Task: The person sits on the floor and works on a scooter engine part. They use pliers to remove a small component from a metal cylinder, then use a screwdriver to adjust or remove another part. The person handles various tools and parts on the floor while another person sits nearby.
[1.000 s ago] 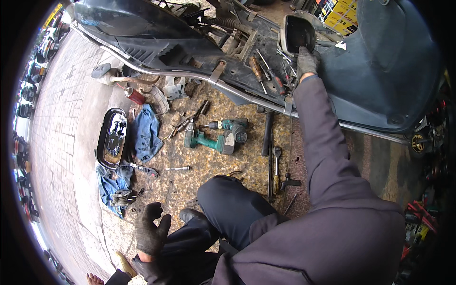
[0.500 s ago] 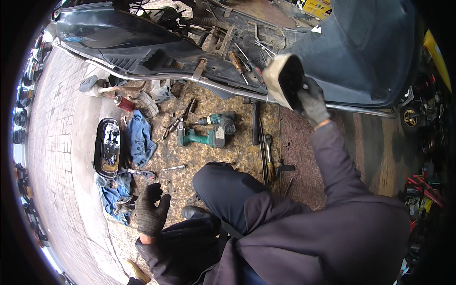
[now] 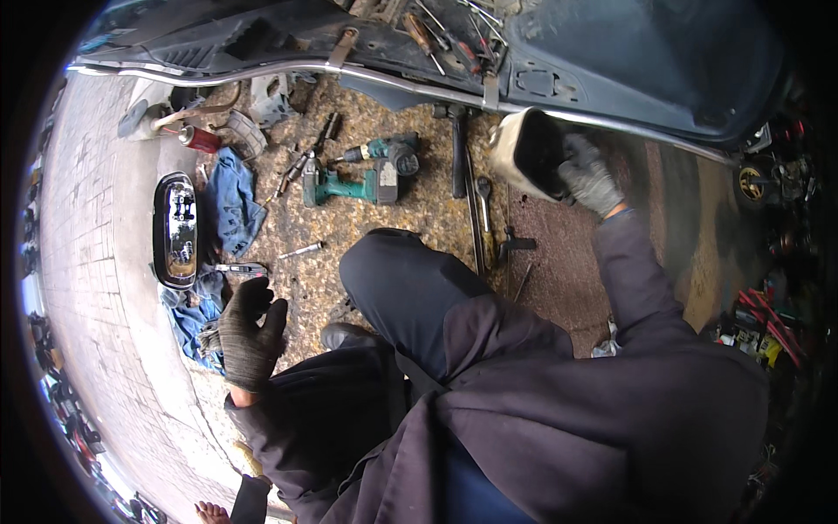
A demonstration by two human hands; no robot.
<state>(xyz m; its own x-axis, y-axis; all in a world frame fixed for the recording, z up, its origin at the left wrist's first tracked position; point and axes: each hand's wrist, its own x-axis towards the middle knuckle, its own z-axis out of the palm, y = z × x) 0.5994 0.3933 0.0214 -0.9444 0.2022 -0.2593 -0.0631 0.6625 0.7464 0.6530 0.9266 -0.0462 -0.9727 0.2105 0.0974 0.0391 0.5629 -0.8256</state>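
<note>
Site is presenting as an open-air vehicle repair workshop at a roadside. A dark scooter body panel (image 3: 628,52) is lying stripped on the gravel ground (image 3: 419,210). Just in front of the panel, a green cordless drill (image 3: 349,183), wrenches (image 3: 482,218) and screwdrivers (image 3: 305,162) are lying loose. Left of the panel, a detached mirror (image 3: 175,229) is resting beside blue rags (image 3: 231,196), with paved street (image 3: 87,218) running beyond.
</note>
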